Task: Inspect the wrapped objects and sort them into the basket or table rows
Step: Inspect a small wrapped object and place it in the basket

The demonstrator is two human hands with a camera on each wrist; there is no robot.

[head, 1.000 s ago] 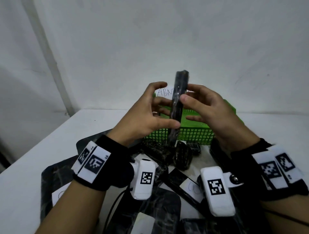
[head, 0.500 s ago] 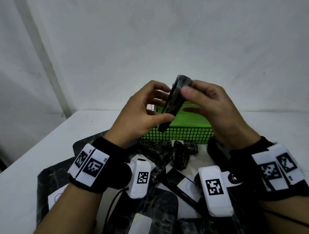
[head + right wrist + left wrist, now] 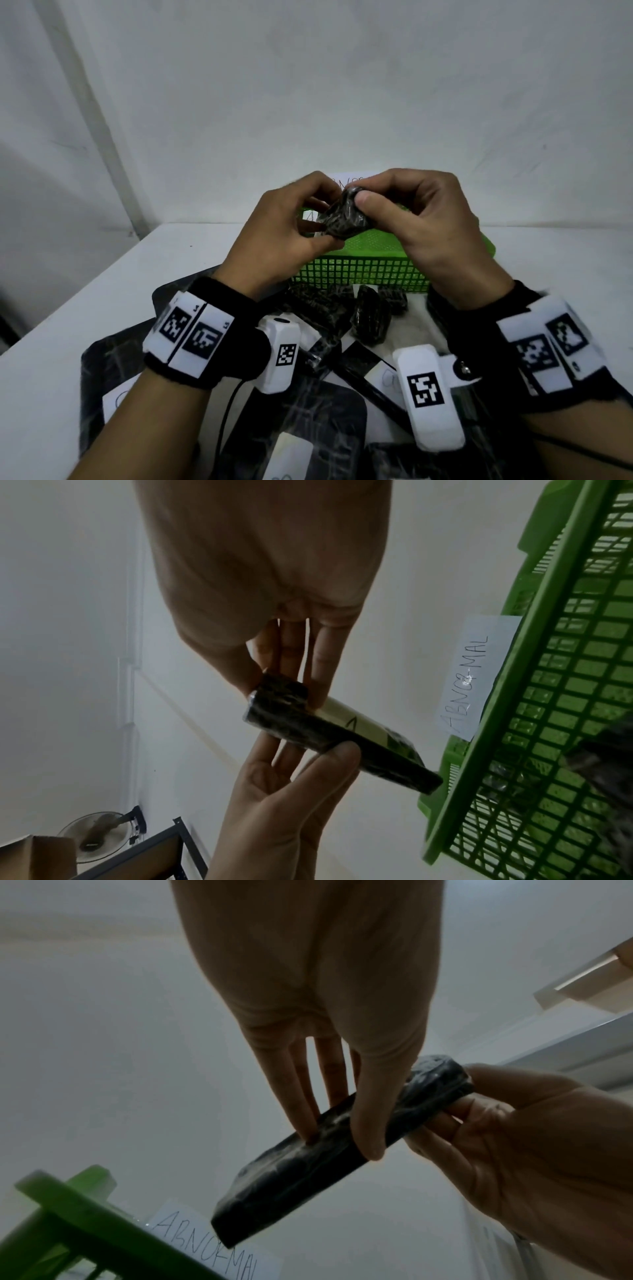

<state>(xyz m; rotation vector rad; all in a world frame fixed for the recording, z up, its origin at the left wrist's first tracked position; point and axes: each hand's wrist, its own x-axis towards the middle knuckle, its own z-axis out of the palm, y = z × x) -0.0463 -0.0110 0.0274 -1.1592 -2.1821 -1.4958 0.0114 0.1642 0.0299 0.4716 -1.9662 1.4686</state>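
Observation:
A flat black object in shiny wrap [image 3: 346, 219] [image 3: 329, 1153] [image 3: 329, 731] is held in the air above the green mesh basket [image 3: 359, 274] [image 3: 548, 696]. My left hand [image 3: 291, 233] [image 3: 342, 1110] pinches its near end between thumb and fingers. My right hand [image 3: 421, 222] [image 3: 274, 680] grips its other end, thumb on top. A pale label shows on one face of the object in the right wrist view. Several more wrapped black objects [image 3: 371, 315] lie on the table just before the basket.
A paper sign reading ABNORMAL [image 3: 476, 677] [image 3: 205, 1245] hangs on the basket's far wall. Flat black wrapped packs with white labels [image 3: 308, 428] cover the white table [image 3: 102, 291] under my wrists. A white wall stands close behind.
The wrapped object has swung from upright to nearly level and dropped lower. Both hands came down with it and closed in around its ends.

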